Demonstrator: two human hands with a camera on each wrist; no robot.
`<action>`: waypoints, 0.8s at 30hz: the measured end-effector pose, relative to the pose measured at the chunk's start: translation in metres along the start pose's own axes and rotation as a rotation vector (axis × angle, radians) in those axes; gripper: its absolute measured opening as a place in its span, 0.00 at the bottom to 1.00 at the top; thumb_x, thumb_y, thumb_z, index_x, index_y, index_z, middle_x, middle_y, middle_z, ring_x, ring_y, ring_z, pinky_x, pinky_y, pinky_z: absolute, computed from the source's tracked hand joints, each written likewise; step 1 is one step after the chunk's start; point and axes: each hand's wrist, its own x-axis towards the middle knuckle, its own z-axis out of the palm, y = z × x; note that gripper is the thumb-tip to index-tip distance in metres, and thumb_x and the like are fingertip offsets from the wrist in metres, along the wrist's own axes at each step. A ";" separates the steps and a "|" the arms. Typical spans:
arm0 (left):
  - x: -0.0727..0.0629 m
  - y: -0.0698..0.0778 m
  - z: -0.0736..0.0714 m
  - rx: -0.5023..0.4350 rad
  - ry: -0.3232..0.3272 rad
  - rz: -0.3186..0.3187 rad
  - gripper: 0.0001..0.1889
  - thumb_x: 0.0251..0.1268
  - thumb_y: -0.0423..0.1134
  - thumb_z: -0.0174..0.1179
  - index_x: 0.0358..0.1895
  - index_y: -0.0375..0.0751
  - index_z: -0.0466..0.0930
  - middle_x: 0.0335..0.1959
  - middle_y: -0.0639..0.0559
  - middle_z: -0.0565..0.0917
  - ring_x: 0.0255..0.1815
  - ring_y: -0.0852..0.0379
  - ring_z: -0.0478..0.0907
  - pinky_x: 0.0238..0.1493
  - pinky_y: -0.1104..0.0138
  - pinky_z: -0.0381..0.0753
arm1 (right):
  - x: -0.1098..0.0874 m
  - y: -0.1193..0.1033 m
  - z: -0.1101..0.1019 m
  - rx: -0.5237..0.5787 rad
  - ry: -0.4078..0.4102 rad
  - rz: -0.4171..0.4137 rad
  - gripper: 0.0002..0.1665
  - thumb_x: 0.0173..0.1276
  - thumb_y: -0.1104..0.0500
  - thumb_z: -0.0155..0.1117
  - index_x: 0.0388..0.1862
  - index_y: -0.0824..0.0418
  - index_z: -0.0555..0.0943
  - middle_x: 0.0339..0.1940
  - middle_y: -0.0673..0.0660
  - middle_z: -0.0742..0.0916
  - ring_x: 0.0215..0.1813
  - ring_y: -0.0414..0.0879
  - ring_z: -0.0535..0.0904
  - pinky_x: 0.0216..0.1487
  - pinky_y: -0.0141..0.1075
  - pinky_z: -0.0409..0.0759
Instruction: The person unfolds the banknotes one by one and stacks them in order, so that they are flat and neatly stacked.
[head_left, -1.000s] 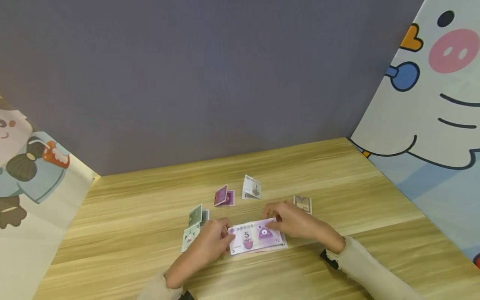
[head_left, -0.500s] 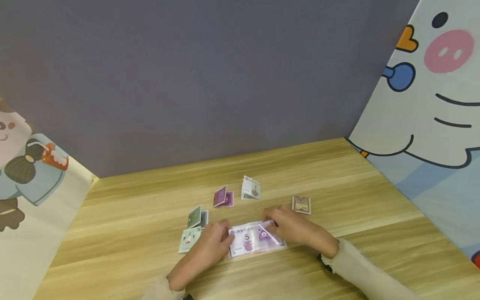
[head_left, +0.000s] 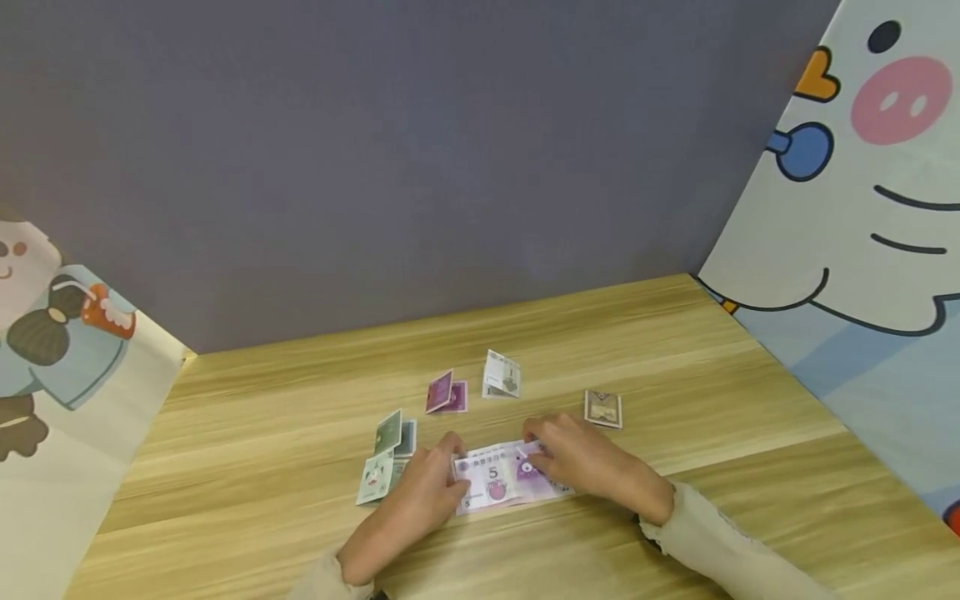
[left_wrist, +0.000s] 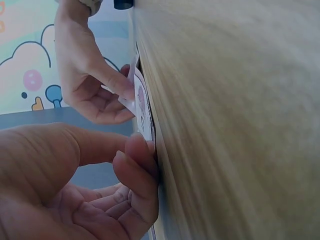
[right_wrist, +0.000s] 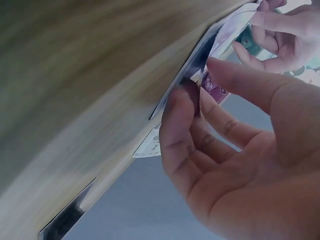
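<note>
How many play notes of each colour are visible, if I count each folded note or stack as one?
Purple: 1 (purple note)
Magenta: 1 (magenta note)
White: 1 (white note)
Brown: 1 (brown note)
Green: 2 (dark green note, pale green note)
Total: 6

A purple-and-white banknote marked 5 lies on the wooden tabletop, its right end lifted

Purple 5 note partly hidden behind R hand — top lettering illegible, L sleeve cut off @ btm edge
</note>
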 end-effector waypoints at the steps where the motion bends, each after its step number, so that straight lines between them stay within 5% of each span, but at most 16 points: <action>1: 0.000 0.000 0.000 -0.002 -0.007 -0.007 0.19 0.58 0.29 0.66 0.53 0.32 0.75 0.19 0.56 0.75 0.16 0.63 0.71 0.15 0.70 0.73 | 0.000 -0.001 0.000 -0.014 0.007 0.001 0.12 0.59 0.62 0.74 0.41 0.62 0.84 0.35 0.56 0.87 0.28 0.36 0.76 0.28 0.25 0.76; 11: -0.003 0.002 0.004 0.023 0.007 0.038 0.13 0.57 0.29 0.68 0.45 0.39 0.78 0.17 0.59 0.75 0.14 0.65 0.69 0.13 0.72 0.71 | -0.002 -0.005 0.001 -0.161 0.033 -0.025 0.17 0.57 0.59 0.76 0.46 0.58 0.84 0.45 0.54 0.84 0.47 0.47 0.77 0.48 0.41 0.81; 17: -0.009 0.007 0.011 0.076 -0.041 0.096 0.13 0.54 0.37 0.72 0.40 0.46 0.79 0.15 0.62 0.70 0.13 0.68 0.66 0.12 0.72 0.67 | -0.004 -0.005 0.002 -0.120 0.001 -0.110 0.21 0.61 0.63 0.72 0.54 0.58 0.83 0.46 0.52 0.81 0.47 0.43 0.75 0.47 0.38 0.80; 24: -0.012 0.011 0.012 0.089 -0.083 0.087 0.13 0.54 0.40 0.73 0.39 0.48 0.79 0.15 0.62 0.70 0.13 0.68 0.66 0.11 0.72 0.67 | -0.006 -0.004 0.002 -0.032 -0.003 -0.122 0.18 0.62 0.65 0.70 0.53 0.58 0.83 0.44 0.51 0.80 0.46 0.41 0.74 0.47 0.36 0.80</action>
